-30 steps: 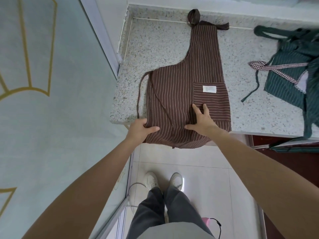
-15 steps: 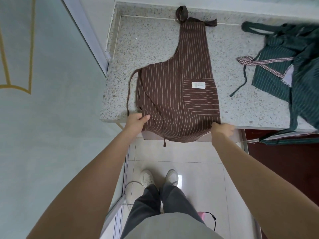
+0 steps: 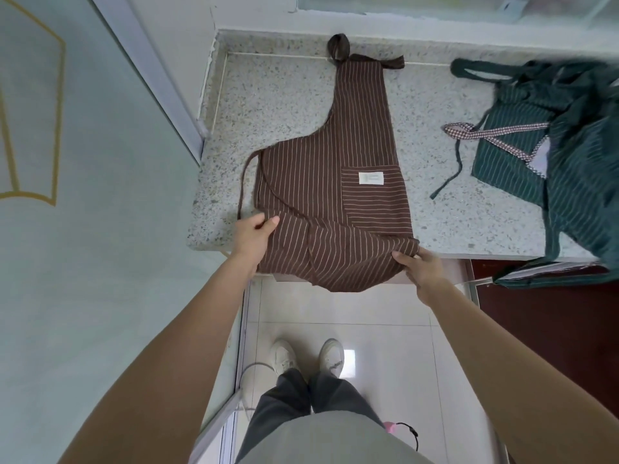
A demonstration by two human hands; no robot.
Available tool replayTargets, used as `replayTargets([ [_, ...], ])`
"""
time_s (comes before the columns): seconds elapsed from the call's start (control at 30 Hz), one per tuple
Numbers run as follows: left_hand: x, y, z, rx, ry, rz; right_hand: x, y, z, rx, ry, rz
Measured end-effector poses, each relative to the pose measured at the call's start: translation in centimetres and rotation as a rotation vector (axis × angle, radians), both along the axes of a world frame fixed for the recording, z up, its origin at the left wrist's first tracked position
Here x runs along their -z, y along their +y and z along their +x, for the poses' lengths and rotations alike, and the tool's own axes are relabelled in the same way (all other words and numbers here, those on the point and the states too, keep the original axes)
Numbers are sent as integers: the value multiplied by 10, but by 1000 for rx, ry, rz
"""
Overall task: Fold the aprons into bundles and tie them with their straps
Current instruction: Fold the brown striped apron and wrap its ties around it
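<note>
Head view, looking down on a speckled stone surface (image 3: 284, 105). Brown striped apron (image 3: 335, 182) lies folded in half lengthwise, its neck loop (image 3: 338, 48) at the far edge and its hem hanging over the near edge. Left hand (image 3: 253, 234) pinches the hem corner on the left, thumb on top of the cloth; right hand (image 3: 420, 267) pinches the corner on the right, fingers curled under the fabric. Between the two hands the hem is lifted off the surface and sags slightly. A thin waist strap (image 3: 244, 182) trails in a curve along the apron's left side. Pocket with pale label (image 3: 371, 178) sits on the right half.

Step in hand, as judged: the first crosswise fold, with the hem about to be carried away from the body toward the bib. Next move calls for both corners to travel together and level, so that the edges land square, and for the strap to stay free outside the fold for tying.

Green striped apron (image 3: 542, 155) lies rumpled well apart at right, not yet folded, a checked strap (image 3: 485, 132) across it.
</note>
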State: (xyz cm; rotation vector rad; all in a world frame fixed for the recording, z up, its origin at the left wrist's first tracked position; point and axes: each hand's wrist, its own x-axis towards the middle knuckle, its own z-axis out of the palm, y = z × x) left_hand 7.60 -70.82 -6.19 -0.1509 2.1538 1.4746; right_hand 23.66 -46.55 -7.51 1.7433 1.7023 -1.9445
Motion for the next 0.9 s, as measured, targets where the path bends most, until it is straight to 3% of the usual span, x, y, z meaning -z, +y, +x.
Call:
replayTargets([
  [0.13,-5,-1,-2,-124,18,-148,-8,10,-1,-35,55,-47],
  [0.33,-4,-6,2,-209,-29,-139,-15,15,1,-53,-6,52],
  [0.57,1,-4,19,-151,-119,-123,-11,10,2,-23,27,-112],
  [0.8,10,-1,16,-258,-172,-185,-5,8,-10,-61,-77,119],
  [0.9,12,0,15,-308,-231,-162,-5,3,-13,-41,-90,118],
])
